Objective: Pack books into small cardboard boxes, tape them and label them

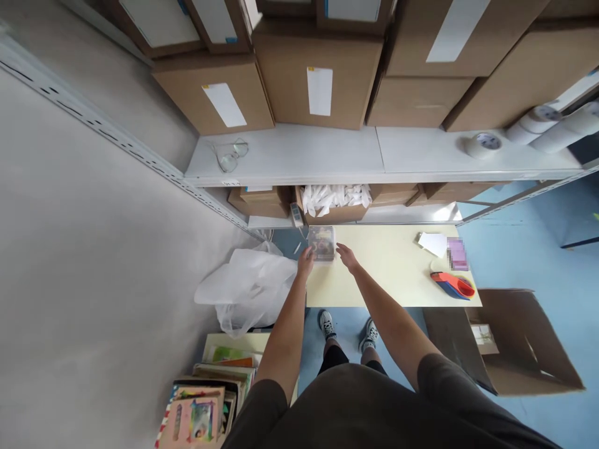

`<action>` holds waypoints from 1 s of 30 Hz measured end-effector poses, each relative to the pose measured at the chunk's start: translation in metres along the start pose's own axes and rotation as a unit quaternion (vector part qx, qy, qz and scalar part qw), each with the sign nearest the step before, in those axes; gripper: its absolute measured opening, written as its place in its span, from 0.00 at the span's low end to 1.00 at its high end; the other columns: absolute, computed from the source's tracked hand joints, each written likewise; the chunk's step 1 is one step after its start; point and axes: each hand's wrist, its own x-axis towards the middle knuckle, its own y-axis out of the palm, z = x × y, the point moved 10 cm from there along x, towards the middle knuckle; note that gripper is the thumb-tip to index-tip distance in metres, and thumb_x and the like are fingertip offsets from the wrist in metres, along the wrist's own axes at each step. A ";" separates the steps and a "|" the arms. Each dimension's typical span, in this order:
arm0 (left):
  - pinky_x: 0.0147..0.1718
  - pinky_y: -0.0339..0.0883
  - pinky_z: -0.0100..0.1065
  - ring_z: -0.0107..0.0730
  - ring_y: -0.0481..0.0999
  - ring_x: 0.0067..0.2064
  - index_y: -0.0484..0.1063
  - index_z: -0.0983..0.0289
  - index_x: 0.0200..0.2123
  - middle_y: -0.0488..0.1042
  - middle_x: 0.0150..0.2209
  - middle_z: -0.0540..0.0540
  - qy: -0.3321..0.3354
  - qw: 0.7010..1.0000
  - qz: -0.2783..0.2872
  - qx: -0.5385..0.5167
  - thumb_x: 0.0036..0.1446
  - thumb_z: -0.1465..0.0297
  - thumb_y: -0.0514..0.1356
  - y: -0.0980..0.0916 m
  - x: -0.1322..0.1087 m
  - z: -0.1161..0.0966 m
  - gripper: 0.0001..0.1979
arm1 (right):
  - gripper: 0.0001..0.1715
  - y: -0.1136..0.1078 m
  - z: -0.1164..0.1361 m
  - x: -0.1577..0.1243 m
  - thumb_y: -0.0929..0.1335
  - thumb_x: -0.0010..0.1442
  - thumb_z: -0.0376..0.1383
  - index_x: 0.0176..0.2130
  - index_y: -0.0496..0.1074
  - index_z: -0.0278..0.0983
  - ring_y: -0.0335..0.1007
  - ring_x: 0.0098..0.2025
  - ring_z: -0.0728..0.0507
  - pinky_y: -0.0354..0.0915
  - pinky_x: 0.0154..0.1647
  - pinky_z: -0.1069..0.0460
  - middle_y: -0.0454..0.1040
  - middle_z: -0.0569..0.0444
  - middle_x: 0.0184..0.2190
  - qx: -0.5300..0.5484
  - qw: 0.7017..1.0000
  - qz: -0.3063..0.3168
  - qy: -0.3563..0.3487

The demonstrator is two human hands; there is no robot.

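A clear plastic box [322, 244] with dark, mixed contents lies at the left end of the pale yellow table [388, 284]. My left hand [306, 260] grips its left side near the front corner. On the other side, my right hand [347, 256] reaches to the box's right edge with fingers stretched out; whether the fingertips touch it is too small to tell. What exactly lies inside the box cannot be made out.
Behind the table stands a shelf [299, 153] with cardboard boxes, glasses [230, 156] and tape rolls [484, 145]. An orange-and-blue shoe-shaped item [452, 285] lies at the table's right. White plastic bags [253, 284], stacked books [199, 415] and an open carton [519, 343] flank me.
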 end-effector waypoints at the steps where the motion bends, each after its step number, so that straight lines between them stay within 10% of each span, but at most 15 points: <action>1: 0.65 0.70 0.40 0.41 0.79 0.63 0.80 0.58 0.61 0.82 0.60 0.55 0.018 1.000 0.003 -0.005 0.69 0.67 0.62 -0.003 -0.007 -0.007 0.19 | 0.28 -0.008 0.004 -0.006 0.72 0.63 0.51 0.59 0.80 0.44 0.74 0.65 0.34 0.68 0.67 0.37 0.80 0.45 0.61 -0.011 1.000 -0.010 0.002; 12: 0.65 0.71 0.44 0.48 0.70 0.71 0.71 0.55 0.69 0.73 0.69 0.60 0.149 0.987 -0.019 -0.052 0.70 0.60 0.63 -0.039 -0.087 -0.131 0.27 | 0.31 -0.105 0.093 -0.112 0.71 0.66 0.41 0.66 0.75 0.48 0.70 0.69 0.33 0.73 0.65 0.36 0.73 0.50 0.69 -0.078 0.986 -0.071 -0.131; 19: 0.75 0.57 0.49 0.48 0.66 0.74 0.72 0.59 0.68 0.71 0.70 0.61 0.259 0.964 0.024 -0.052 0.69 0.59 0.63 0.008 -0.136 -0.195 0.27 | 0.32 -0.171 0.123 -0.174 0.68 0.68 0.41 0.69 0.72 0.47 0.69 0.70 0.33 0.72 0.66 0.36 0.71 0.49 0.70 -0.119 0.966 -0.114 -0.198; 30: 0.77 0.50 0.49 0.49 0.61 0.76 0.69 0.60 0.71 0.66 0.74 0.63 0.303 0.952 0.034 -0.005 0.70 0.60 0.61 0.063 -0.215 -0.219 0.29 | 0.35 -0.254 0.106 -0.212 0.68 0.68 0.48 0.71 0.69 0.48 0.65 0.72 0.31 0.71 0.65 0.34 0.65 0.47 0.74 -0.122 0.954 -0.116 -0.247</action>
